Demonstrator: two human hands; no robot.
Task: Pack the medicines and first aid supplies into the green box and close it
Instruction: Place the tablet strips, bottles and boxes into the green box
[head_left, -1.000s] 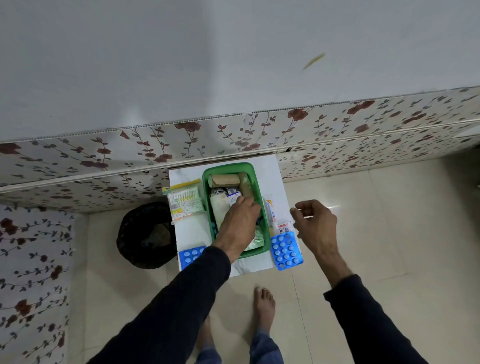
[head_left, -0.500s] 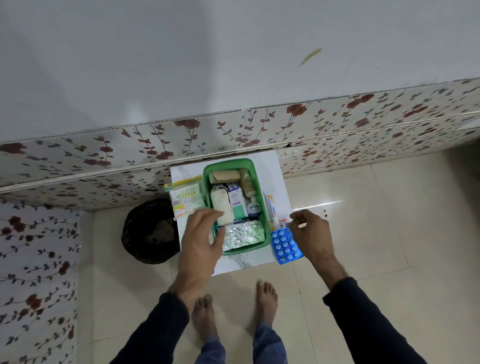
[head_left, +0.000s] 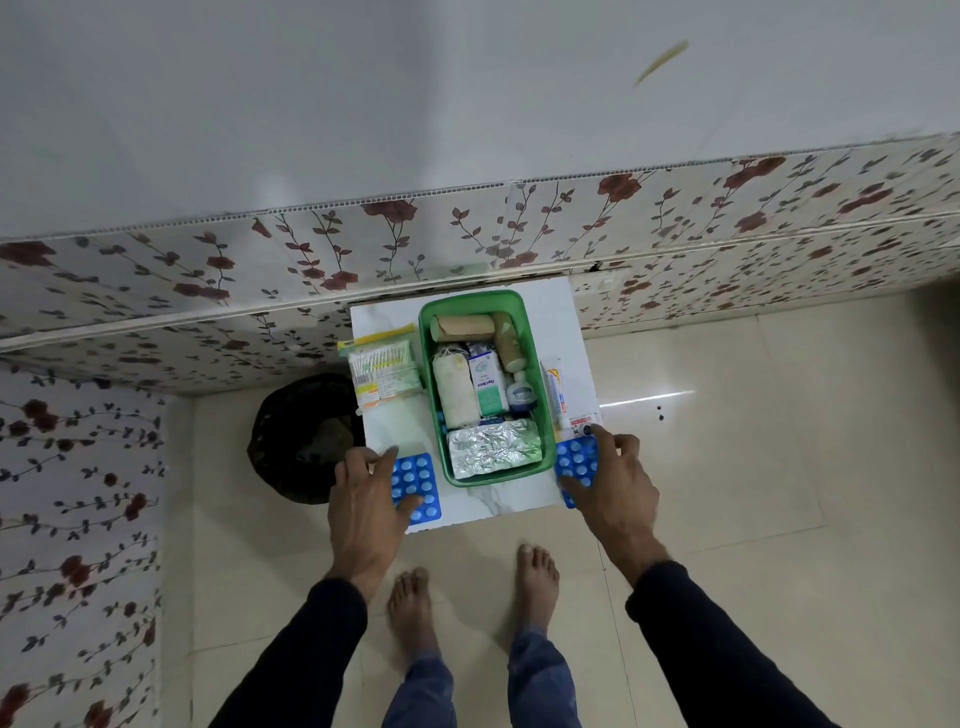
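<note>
**Both hands down on the blue pill strips beside the open box**

We see the green box (head_left: 535, 364) in the middle of the small white table (head_left: 550, 306), lid off, standing against the flowered wall panel. Inside, at the far end: two tan bandage rolls (head_left: 465, 327), one lying crosswise, one along the right wall. Below them a white gauze roll (head_left: 454, 389), a small teal-and-white carton (head_left: 487, 387) and a little bottle (head_left: 521, 392) side by side. A silver foil strip (head_left: 493, 448) fills the near end.

Left of the box lies a bag of cotton swabs (head_left: 382, 371). Right of it, a tube (head_left: 556, 389) along the box wall, with a small sachet (head_left: 582, 422) at its near end.

Our left hand (head_left: 363, 499) lies spread over a blue pill strip (head_left: 421, 483) at the table's near left corner, thumb on the strip. Our right hand (head_left: 610, 483) covers a second blue pill strip (head_left: 574, 462) at the near right corner, fingers splayed. Whether either hand is actually gripping, we cannot tell.

A dark bin (head_left: 301, 436) stands on the floor left of the table.
</note>
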